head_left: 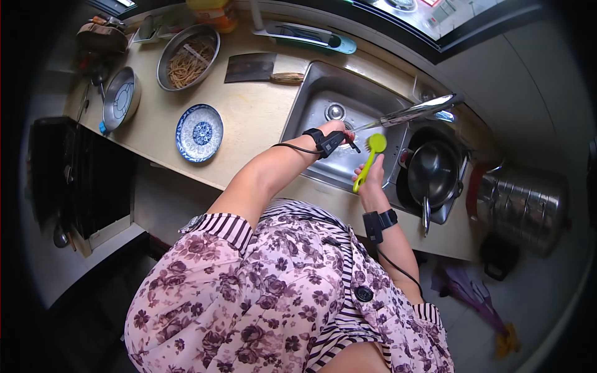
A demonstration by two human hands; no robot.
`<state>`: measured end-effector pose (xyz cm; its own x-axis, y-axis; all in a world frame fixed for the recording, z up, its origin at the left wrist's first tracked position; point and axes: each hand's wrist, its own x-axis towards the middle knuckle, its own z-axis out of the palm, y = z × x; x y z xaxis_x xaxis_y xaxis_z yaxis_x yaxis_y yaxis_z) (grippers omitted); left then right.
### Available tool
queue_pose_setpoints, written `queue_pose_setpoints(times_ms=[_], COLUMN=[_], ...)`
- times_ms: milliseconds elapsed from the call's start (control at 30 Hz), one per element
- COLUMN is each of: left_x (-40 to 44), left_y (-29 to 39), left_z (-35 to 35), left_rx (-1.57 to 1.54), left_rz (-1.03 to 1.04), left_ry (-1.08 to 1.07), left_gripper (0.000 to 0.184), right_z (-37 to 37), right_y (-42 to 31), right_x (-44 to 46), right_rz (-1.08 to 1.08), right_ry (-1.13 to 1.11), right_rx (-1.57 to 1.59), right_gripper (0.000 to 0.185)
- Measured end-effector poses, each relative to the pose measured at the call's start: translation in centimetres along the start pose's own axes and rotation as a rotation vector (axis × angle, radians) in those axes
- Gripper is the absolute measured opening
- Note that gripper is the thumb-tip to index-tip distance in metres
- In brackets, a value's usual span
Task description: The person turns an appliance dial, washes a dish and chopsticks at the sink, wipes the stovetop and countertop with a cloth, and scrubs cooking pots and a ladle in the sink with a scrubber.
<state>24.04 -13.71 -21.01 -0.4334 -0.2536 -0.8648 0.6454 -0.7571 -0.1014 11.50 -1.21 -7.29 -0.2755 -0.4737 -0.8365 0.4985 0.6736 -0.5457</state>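
My right hand (pixel 374 174) is wrapped round the handle of a lime-green brush (pixel 375 144), its bristled head raised above the sink's front part. Under the tip of the chrome faucet (pixel 420 110) is my left hand (pixel 336 127), over the steel sink (pixel 323 81). The black device on the wrist covers part of this hand, and its fingers are too small and hidden to read. A thin stream of water runs beside it. The round drain (pixel 335 112) shows just behind my left hand.
Right of the sink basin sits a wok (pixel 433 174), with a large metal pot (pixel 519 202) beyond. Leftward on the counter are a cleaver (pixel 250 67), a blue-and-white plate (pixel 199 133), a bowl of brown strips (pixel 188 59) and another metal bowl (pixel 122 101).
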Motion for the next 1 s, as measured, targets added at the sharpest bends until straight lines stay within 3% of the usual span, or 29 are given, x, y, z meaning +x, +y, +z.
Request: queue_pose_setpoints(times_ms=[33,100,133,233,267,433,500,567,600,733,833,967,1000], left_x=[3.5,0.4,-1.4,-2.2,-1.9,-5.1,-5.9,-7.4,-8.2,-11.8,-13.2,-15.8,-16.3], left_y=[0.5,-0.6,-1.4,-3.7,-3.8,-3.9,-2.9,-2.5,-2.4,-1.7,-1.6,-2.6,-3.0], left_z=[-1.3,0.3,1.0,2.0,2.1,3.1,2.6,2.0,1.4,-1.2,-3.0,-4.1,-4.4], left_rx=[0.053,0.336,0.476,0.379,0.404,0.076,0.135,0.267,0.373,0.554,0.676,0.798,0.796], left_rz=[0.050,0.075,0.089,0.107,0.093,-0.015,-0.159,-0.152,-0.111,-0.084,-0.054,-0.002,-0.003], left_ry=[-0.002,-0.019,-0.026,-0.013,-0.048,-0.109,-0.132,-0.111,-0.117,-0.065,-0.005,0.038,0.039], left_gripper=[0.019,0.018,0.018,0.017,0.016,0.014,0.019,0.024,0.026,0.024,0.024,0.022,0.023], right_z=[0.7,2.5,2.9,4.5,5.0,3.7,1.7,-1.0,-3.2,-4.5,-3.9,-3.5,-3.6], right_y=[0.2,0.3,0.3,1.1,1.3,1.1,1.8,2.2,3.3,0.6,0.9,0.5,-0.2], right_x=[-0.1,0.6,1.7,3.4,3.8,4.2,5.7,6.6,10.1,2.8,2.4,6.4,7.0], right_rz=[-0.095,-0.263,-0.340,-0.615,-0.617,-0.608,-0.675,-0.805,-0.735,-0.633,-0.906,-1.034,-0.958], right_ry=[0.076,0.235,0.272,0.490,0.510,0.376,0.333,0.324,0.219,-0.163,-0.244,0.061,0.107], right_rx=[-0.034,-0.105,-0.307,-0.609,-0.559,-0.651,-0.708,-0.796,-0.719,-0.667,-0.918,-1.098,-1.104], right_gripper=[0.064,0.065,0.067,0.063,0.062,0.061,0.054,0.046,0.032,0.026,0.027,0.029,0.030])
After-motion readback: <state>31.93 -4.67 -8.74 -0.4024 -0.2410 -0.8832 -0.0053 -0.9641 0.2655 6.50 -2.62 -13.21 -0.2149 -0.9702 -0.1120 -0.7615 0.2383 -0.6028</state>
